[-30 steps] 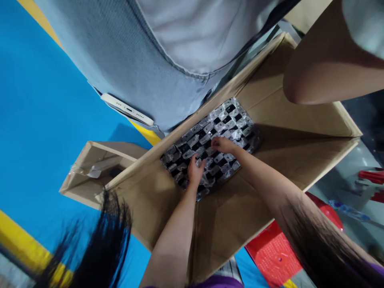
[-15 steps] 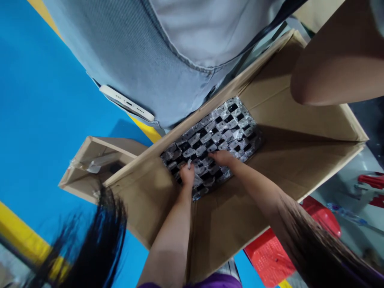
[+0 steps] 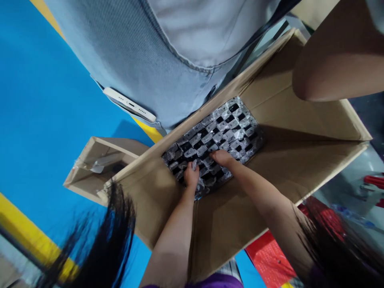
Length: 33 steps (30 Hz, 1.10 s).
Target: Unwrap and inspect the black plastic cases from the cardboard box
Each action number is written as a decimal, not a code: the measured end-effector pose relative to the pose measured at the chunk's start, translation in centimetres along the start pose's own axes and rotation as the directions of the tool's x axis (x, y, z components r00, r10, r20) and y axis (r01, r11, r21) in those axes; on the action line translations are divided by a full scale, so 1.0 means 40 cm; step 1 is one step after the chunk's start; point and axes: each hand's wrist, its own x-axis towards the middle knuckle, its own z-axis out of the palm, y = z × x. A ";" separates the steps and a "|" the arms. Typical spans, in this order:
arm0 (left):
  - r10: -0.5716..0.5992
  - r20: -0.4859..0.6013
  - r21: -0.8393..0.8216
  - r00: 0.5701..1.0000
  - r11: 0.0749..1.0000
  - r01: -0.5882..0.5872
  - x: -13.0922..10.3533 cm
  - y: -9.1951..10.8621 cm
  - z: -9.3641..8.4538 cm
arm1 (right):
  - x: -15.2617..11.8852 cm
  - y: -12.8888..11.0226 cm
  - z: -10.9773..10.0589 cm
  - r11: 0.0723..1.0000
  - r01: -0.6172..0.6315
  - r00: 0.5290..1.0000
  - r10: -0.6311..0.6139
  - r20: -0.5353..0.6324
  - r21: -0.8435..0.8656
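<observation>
Both my hands reach down into a deep cardboard box [image 3: 228, 224]. Rows of small plastic-wrapped pieces [image 3: 216, 138], black and silvery grey, fill its bottom in a checkered layer. My left hand [image 3: 191, 176] is closed, with a small wrapped piece [image 3: 194, 164] sticking up between thumb and fingers, over the lower left of the layer. To the right of it, my right hand [image 3: 221, 157] rests its bent fingers on the middle of the layer; the fingertips are pressed together, and what they grip, if anything, is too small to make out.
A person in denim [image 3: 120, 52] with a phone [image 3: 130, 105] in the pocket stands against the box's far side. That person's arm [image 3: 336, 64] hangs over the right end. A smaller open carton [image 3: 99, 160] sits left on the blue floor [image 3: 39, 104]; a red stool [image 3: 270, 260] is lower right.
My left hand has shifted slightly right and up, and the small wrapped piece in it shows more. My right hand stays at nearly the same spot. The view has moved slightly.
</observation>
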 end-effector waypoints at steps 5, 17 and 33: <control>0.140 0.031 -0.082 0.990 0.987 -0.138 -0.013 0.026 -0.011 | 0.002 0.031 -0.029 0.987 -0.002 1.000 0.003 -0.008 0.158; 0.178 -0.002 -0.373 0.984 0.913 -0.166 0.030 0.056 -0.003 | 0.009 0.020 -0.078 0.905 0.029 0.979 0.059 -0.194 0.424; -0.252 -0.128 -0.450 0.959 0.877 0.170 0.057 -0.017 -0.020 | 0.074 -0.043 0.005 0.969 0.071 0.920 0.029 -0.390 0.239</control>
